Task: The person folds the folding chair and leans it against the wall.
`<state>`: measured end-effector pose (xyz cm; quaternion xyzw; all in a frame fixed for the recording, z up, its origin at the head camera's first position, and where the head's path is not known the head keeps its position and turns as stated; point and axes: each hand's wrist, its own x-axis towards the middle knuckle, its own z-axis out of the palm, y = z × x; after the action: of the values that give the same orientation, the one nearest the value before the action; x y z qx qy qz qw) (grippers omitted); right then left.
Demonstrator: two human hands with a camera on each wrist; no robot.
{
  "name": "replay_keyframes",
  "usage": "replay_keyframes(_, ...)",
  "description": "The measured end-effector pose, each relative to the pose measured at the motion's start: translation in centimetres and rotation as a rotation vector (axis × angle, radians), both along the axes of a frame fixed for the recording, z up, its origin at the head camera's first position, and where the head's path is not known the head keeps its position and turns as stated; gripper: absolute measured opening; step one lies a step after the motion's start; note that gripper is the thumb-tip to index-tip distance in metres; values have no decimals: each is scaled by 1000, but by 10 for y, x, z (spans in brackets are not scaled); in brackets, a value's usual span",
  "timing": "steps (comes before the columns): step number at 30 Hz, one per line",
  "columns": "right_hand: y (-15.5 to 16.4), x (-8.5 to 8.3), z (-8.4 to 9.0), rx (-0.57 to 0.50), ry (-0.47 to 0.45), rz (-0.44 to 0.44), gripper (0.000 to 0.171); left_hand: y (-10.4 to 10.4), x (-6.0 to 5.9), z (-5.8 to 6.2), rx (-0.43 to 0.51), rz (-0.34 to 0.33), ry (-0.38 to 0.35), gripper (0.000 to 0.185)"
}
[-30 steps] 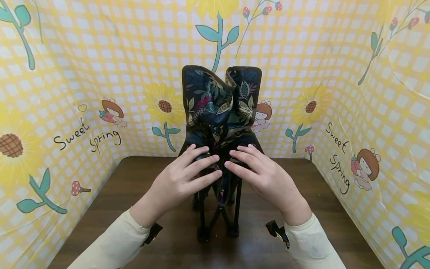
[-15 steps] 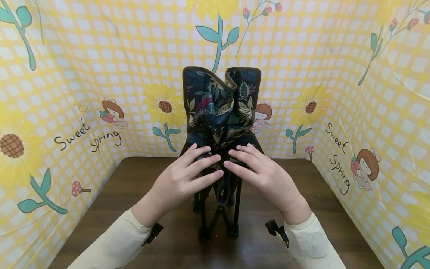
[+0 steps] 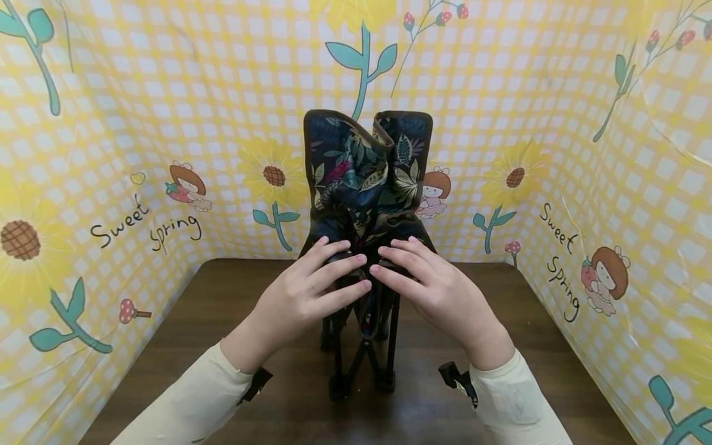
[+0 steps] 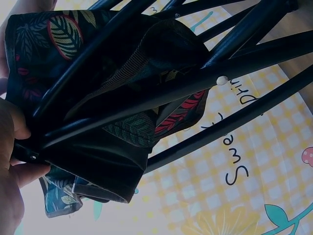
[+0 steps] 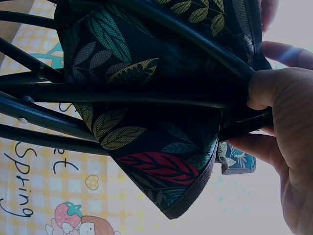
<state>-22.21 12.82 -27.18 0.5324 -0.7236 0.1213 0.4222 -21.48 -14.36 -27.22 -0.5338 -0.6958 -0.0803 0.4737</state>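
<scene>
A small folding chair (image 3: pixel 361 173) stands partly folded on the table in the head view. Its dark fabric carries a leaf print, and its backrest is creased inward. My left hand (image 3: pixel 295 296) holds the near left corner of the seat frame, fingers spread over the top. In the left wrist view its thumb and a finger lie either side of a corner joint (image 4: pixel 33 157). My right hand (image 3: pixel 447 293) grips the matching right corner. The right wrist view shows its thumb (image 5: pixel 261 90) against the black tubes (image 5: pixel 146 95) where they meet. Both hands hide the seat's front edge in the head view.
Crossed black legs (image 3: pixel 365 364) of the chair stand on the brown wooden table (image 3: pixel 473 395). A yellow checked cloth (image 3: pixel 239 74) with sunflower prints walls the table at the back and both sides. A black strap mount (image 3: pixel 458 380) sits at the right wrist.
Almost nothing differs. Both hands keep their places on the chair's corners; the left hand and the chair's left side have shifted very slightly to the right.
</scene>
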Motion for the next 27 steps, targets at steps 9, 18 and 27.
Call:
replay_keyframes(9, -1, -1, 1, 0, 13, -1, 35, 1, -1, 0, 16, -10, -13, 33)
replay_keyframes(18, -2, -1, 2, 2, 8, 0, 35, 1, -1, 1, 15, -21, -33, 33)
replay_keyframes(27, -2, -2, 2, 14, -8, -5, 41, 2, -2, 1, 14, -24, -36, 34)
